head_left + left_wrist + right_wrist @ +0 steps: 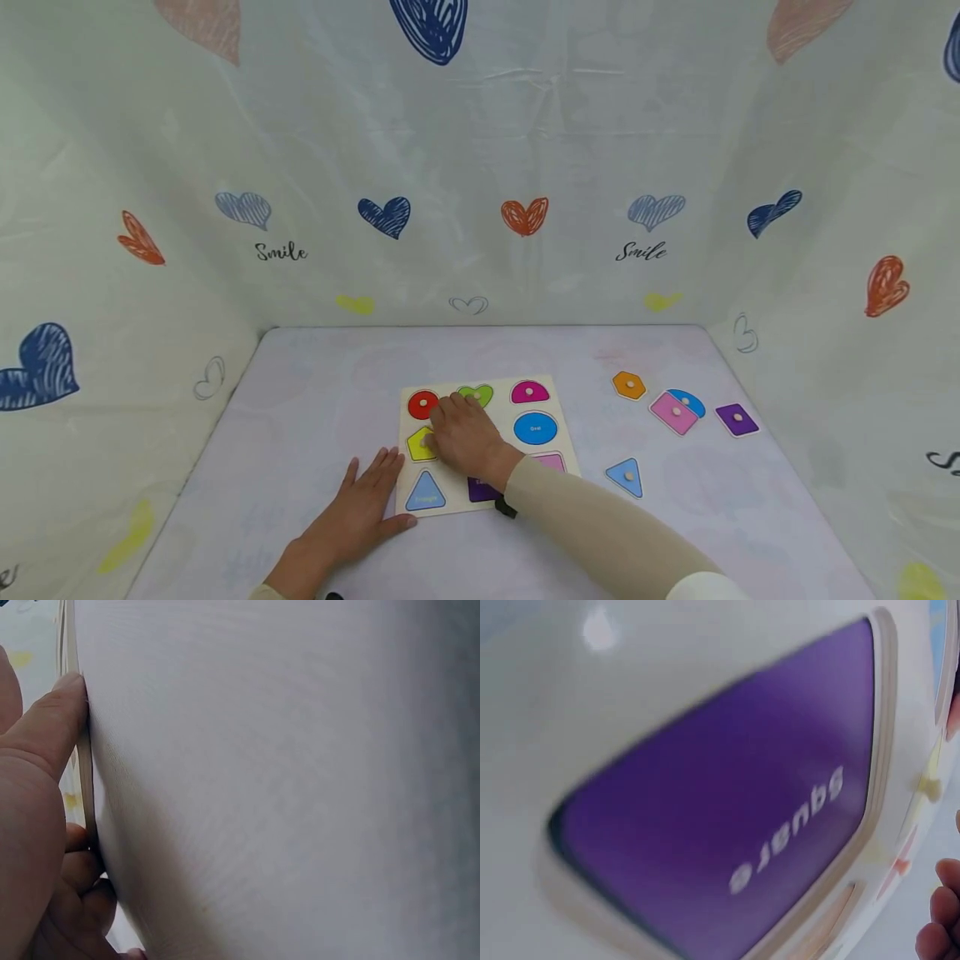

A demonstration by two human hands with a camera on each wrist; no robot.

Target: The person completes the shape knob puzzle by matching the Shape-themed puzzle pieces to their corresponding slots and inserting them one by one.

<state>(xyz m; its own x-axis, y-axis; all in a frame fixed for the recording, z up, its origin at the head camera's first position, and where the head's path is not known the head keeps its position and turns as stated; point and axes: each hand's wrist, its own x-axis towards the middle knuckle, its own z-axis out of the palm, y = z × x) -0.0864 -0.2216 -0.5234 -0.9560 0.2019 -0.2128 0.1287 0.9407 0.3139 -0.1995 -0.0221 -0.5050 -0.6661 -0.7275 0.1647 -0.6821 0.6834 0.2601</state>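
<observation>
A white shape-puzzle board lies on the table. My left hand rests at its lower left corner, fingers stretched along the left edge, thumb by the near edge; in the left wrist view the thumb touches the board's side. Over the board's middle is my right hand, its thumb beside the yellow pentagon and its fingers near the green heart. The right wrist view shows the pentagon's knob apart from the loosely bent fingers. A red circle and a magenta semicircle sit in the board.
To the right lie an orange hexagon, a pink rectangle overlapping a blue oval, a purple square and a blue triangle. Heart-printed cloth walls surround the table on its back and sides.
</observation>
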